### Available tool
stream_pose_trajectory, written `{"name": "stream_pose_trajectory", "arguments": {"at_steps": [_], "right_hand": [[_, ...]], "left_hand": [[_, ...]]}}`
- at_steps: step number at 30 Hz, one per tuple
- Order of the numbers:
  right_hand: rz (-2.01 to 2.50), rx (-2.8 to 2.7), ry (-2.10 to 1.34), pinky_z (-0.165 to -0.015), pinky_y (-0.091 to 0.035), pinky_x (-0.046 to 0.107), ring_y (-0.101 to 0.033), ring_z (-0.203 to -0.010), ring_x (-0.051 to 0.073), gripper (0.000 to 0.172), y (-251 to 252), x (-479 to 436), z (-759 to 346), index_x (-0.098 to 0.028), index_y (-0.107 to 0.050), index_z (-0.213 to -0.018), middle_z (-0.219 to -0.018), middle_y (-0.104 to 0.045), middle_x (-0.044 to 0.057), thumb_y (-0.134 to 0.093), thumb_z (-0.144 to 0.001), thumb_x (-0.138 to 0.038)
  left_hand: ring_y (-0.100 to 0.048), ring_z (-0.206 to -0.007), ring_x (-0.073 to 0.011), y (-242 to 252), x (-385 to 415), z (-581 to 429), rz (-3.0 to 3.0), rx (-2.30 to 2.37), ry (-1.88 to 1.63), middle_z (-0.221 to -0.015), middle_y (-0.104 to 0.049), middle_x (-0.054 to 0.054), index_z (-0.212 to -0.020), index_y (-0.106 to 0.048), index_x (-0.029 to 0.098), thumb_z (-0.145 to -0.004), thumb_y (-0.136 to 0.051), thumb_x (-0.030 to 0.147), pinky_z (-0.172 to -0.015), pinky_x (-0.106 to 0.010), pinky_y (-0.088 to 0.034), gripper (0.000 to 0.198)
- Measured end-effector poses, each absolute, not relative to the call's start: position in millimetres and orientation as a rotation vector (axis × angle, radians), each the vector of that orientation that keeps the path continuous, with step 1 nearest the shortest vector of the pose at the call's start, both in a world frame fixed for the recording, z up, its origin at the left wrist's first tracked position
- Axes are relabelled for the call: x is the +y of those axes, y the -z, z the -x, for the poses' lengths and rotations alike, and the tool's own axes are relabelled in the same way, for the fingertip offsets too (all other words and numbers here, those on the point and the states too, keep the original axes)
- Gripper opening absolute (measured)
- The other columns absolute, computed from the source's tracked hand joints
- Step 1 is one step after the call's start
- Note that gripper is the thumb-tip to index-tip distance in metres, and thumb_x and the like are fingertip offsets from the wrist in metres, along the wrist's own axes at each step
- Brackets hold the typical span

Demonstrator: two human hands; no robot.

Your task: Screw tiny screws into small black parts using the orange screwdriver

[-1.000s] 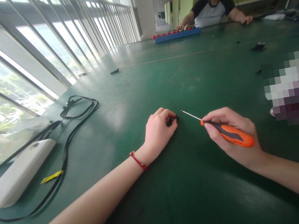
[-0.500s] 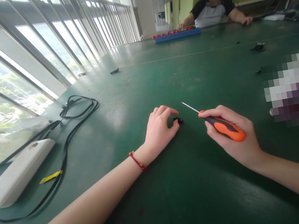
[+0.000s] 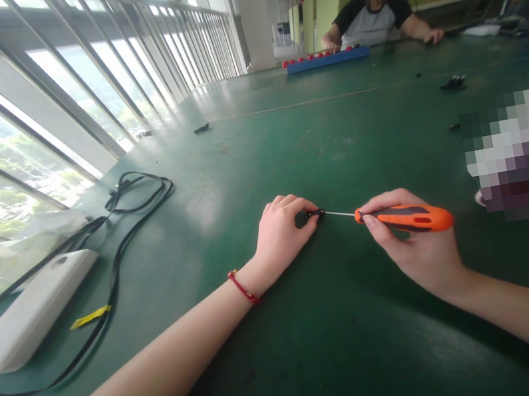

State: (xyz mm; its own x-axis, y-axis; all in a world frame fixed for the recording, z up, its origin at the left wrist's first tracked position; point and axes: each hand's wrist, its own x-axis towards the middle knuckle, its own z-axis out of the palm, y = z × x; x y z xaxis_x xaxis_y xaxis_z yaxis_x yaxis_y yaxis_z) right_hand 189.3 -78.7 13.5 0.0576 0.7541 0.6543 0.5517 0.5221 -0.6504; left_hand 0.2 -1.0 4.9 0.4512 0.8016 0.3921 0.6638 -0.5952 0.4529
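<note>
My left hand [image 3: 283, 230] rests on the green table [image 3: 346, 319] with its fingers pinched around a small black part [image 3: 307, 217]. A red string bracelet circles that wrist. My right hand [image 3: 412, 247] grips an orange and black screwdriver [image 3: 407, 217] by its handle. The thin metal shaft lies nearly level and its tip touches the small black part between my left fingers.
A white power adapter [image 3: 30, 311] with a looped black cable [image 3: 115, 250] lies at the left by the window railing. Small black parts [image 3: 454, 84] are scattered farther back. Another person sits at the far end behind a blue tray [image 3: 326, 59]. A blurred patch covers the right side.
The screwdriver swung down from pointing up-left to nearly level, and its tip now meets the black part. My left fingers closed back onto the part.
</note>
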Motion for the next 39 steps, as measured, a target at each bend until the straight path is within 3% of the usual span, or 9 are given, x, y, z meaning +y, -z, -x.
{"name": "stream_pose_trajectory", "arguments": {"at_steps": [27, 39], "right_hand": [[1.152, -1.736, -0.252, -0.068, -0.051, 0.029, -0.063, -0.073, 0.015, 0.004, -15.2, -80.3, -188.9, -0.024, -0.063, -0.086, -0.081, -0.067, 0.0, -0.062, -0.083, -0.02], [1.175, -1.776, -0.313, -0.066, -0.051, 0.028, -0.064, -0.071, 0.015, 0.006, -16.1, -79.9, -186.8, -0.023, -0.063, -0.086, -0.081, -0.068, 0.0, -0.062, -0.082, -0.02]], "left_hand": [[-0.06, -0.085, -0.0187, -5.7, 1.0, -1.0, -2.284, 1.228, -0.871, -0.085, -0.071, -0.001, -0.08, -0.071, 0.021, -0.08, -0.062, 0.024, -0.082, -0.034, -0.048, 0.009], [-0.061, -0.091, -0.0188, -4.0, 1.6, -0.3, -2.336, 1.182, -0.903, -0.093, -0.069, -0.003, -0.085, -0.071, 0.021, -0.086, -0.059, 0.026, -0.083, -0.033, -0.049, 0.013]]}}
